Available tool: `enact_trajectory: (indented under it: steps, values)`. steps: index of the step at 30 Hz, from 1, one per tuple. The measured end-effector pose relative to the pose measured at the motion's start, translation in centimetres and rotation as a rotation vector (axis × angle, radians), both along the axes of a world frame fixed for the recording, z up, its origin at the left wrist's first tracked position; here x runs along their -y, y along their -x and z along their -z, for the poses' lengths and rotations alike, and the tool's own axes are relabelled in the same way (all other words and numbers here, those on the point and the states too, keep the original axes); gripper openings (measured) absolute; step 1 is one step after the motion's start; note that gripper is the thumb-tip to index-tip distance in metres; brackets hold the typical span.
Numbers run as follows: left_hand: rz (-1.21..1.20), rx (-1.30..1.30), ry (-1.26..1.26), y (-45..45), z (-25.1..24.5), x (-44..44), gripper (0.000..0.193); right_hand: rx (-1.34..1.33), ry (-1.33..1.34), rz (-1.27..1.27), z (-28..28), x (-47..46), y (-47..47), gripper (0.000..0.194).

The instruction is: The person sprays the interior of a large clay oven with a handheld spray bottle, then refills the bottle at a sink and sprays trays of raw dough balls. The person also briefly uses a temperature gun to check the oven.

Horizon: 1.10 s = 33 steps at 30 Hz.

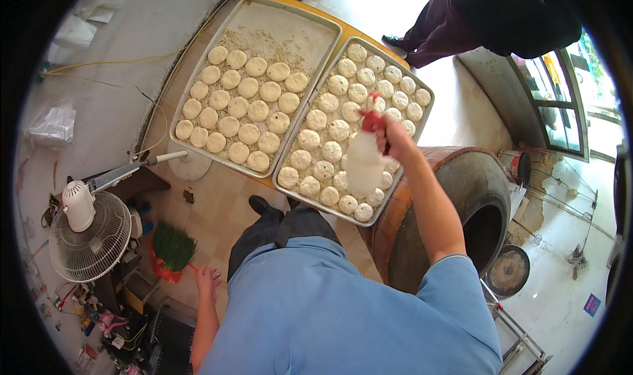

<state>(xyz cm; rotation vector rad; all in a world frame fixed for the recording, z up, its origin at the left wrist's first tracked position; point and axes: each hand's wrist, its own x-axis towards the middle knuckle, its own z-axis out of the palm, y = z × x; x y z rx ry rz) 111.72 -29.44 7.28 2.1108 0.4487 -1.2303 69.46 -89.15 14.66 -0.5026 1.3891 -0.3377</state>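
My right hand [392, 137] grips a spray bottle [365, 165] by its red trigger head. The whitish, translucent bottle hangs above the right metal tray [324, 208] and hides part of the dough there. Rows of round, flat dough pieces [324, 170] with dark specks lie on that tray. Alongside, the left metal tray [179, 103] carries similar dough rounds [238, 107]; its far end shows scattered sesame-like seeds [267, 44]. Low at my left side hangs my left hand [208, 280], fingers apart and holding nothing visible. Close to it is a red container of green stalks [174, 246].
Both trays rest on a yellow-orange table [363, 30]. A large round oven-like drum [445, 197] with a dark opening stands right of the trays. On the left is a white fan [91, 236], with a yellow cable [118, 61] beyond. Another person [447, 26] stands past the table.
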Motion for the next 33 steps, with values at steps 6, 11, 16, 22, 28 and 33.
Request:
enact_trajectory:
  steps: [6,11,16,22,28,33]
  values:
    - [0.021,0.013,0.013,-0.8,-0.2,0.5,0.041,-0.011,0.046,0.266,0.1,3.0,5.0,0.041]
    - [0.071,-0.085,-0.036,-1.6,1.3,-0.9,0.049,0.051,0.019,0.445,-0.2,-4.9,9.7,0.050]
    - [0.158,-0.086,-0.015,-3.5,3.0,-1.4,0.045,-0.132,-0.099,0.394,-1.0,-17.7,7.0,0.046]
    - [0.160,-0.073,0.059,-8.8,4.2,-0.9,0.046,-0.068,-0.110,0.293,-2.9,-21.6,1.4,0.045]
    - [0.104,0.016,0.133,-12.9,3.8,-5.1,0.046,0.008,0.181,0.401,-3.3,-16.4,-6.1,0.034]
    - [-0.084,-0.005,0.099,-13.5,5.3,-12.8,0.045,0.022,0.180,-0.030,-3.6,-12.1,-14.8,0.032]
